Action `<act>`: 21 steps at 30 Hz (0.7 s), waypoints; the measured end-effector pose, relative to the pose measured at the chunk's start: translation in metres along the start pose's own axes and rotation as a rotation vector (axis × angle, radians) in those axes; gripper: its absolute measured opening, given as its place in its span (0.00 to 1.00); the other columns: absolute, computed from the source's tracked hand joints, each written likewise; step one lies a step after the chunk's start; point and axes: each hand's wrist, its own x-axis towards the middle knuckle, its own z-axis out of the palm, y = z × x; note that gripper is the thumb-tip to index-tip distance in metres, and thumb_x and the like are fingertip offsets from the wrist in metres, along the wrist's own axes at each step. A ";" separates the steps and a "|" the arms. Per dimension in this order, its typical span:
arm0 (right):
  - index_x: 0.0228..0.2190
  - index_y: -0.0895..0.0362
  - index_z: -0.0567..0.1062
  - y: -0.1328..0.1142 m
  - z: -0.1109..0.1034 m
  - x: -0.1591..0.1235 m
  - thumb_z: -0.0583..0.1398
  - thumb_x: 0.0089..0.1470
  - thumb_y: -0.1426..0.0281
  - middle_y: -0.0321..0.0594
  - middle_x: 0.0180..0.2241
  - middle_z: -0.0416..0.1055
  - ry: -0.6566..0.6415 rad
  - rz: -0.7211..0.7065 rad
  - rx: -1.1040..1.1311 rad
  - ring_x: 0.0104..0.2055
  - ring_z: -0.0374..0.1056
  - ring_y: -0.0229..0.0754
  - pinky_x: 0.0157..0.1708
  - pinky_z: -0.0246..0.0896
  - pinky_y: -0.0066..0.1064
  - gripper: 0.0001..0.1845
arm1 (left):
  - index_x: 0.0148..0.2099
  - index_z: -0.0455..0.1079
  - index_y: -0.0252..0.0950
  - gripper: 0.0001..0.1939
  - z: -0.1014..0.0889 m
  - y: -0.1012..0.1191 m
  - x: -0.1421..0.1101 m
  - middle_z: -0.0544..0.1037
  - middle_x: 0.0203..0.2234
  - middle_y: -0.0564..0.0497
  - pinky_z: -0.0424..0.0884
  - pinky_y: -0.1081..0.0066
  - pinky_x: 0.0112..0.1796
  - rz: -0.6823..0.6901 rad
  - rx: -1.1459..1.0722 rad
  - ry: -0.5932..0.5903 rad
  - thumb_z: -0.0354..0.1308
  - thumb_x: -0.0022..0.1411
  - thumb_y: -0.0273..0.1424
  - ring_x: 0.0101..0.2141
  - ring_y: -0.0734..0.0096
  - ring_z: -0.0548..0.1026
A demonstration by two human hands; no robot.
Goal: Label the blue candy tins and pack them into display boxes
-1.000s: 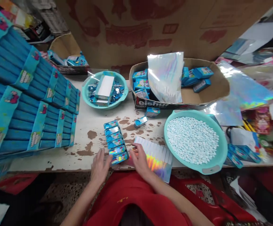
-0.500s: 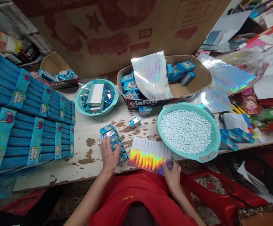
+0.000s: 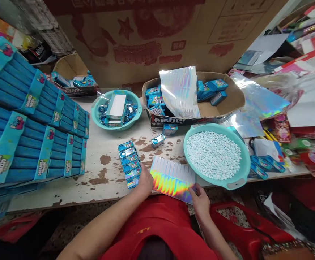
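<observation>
My right hand [image 3: 200, 199] pinches the lower right corner of a shiny rainbow sticker sheet [image 3: 170, 178], marked off in narrow strips and lying at the table's front edge. Between that sheet and a row of small blue candy boxes [image 3: 130, 164] is my left hand [image 3: 145, 181], against the right side of the row; most of its fingers are hidden. The several boxes lie side by side, with round marks on their ends. A single silvery box [image 3: 158, 140] lies behind the sheet, near a blue box [image 3: 170, 129].
A turquoise basin [image 3: 244, 169] of white candies stands right. Another basin [image 3: 96, 121] holds shiny blue pieces and cartons. Behind are an open carton [image 3: 233, 94] of blue boxes and a large cardboard box [image 3: 157, 39]. Stacked blue display boxes [image 3: 35, 133] fill the left.
My left hand has moved from above the row of blue boxes to its right side, near the sheet. My right hand stays on the sheet's corner. The view has shifted slightly.
</observation>
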 end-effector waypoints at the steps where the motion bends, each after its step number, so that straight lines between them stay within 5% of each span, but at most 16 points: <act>1: 0.43 0.63 0.74 -0.003 0.000 -0.003 0.60 0.36 0.52 0.54 0.45 0.72 0.002 -0.007 0.011 0.48 0.68 0.56 0.48 0.60 0.42 0.35 | 0.28 0.77 0.34 0.04 -0.003 -0.006 0.002 0.77 0.35 0.33 0.41 0.36 0.55 0.023 0.025 0.001 0.62 0.48 0.29 0.58 0.33 0.55; 5: 0.44 0.64 0.74 -0.013 0.001 -0.015 0.60 0.36 0.53 0.55 0.47 0.71 -0.009 0.017 0.066 0.51 0.66 0.56 0.51 0.57 0.43 0.36 | 0.24 0.75 0.34 0.04 -0.027 -0.027 0.001 0.78 0.32 0.34 0.41 0.39 0.56 0.107 0.202 0.000 0.60 0.48 0.28 0.56 0.35 0.59; 9: 0.45 0.62 0.74 -0.012 0.007 -0.020 0.61 0.38 0.54 0.52 0.46 0.73 -0.052 0.026 0.197 0.48 0.68 0.54 0.48 0.61 0.41 0.34 | 0.22 0.72 0.37 0.07 -0.041 -0.022 0.010 0.77 0.26 0.40 0.48 0.43 0.55 0.097 0.396 -0.010 0.57 0.50 0.24 0.48 0.43 0.69; 14: 0.44 0.61 0.75 -0.006 0.013 -0.016 0.62 0.37 0.55 0.50 0.42 0.75 -0.022 0.039 0.230 0.45 0.70 0.52 0.42 0.64 0.39 0.33 | 0.40 0.73 0.32 0.11 -0.033 0.002 0.028 0.77 0.37 0.36 0.65 0.55 0.44 -0.056 0.539 -0.106 0.54 0.54 0.27 0.42 0.50 0.73; 21: 0.44 0.62 0.74 -0.001 0.015 -0.011 0.62 0.34 0.53 0.53 0.45 0.73 -0.005 0.082 0.134 0.47 0.68 0.56 0.45 0.62 0.42 0.37 | 0.48 0.67 0.38 0.14 -0.022 0.008 0.007 0.73 0.46 0.43 0.63 0.65 0.44 -0.068 0.448 -0.018 0.48 0.61 0.31 0.46 0.60 0.70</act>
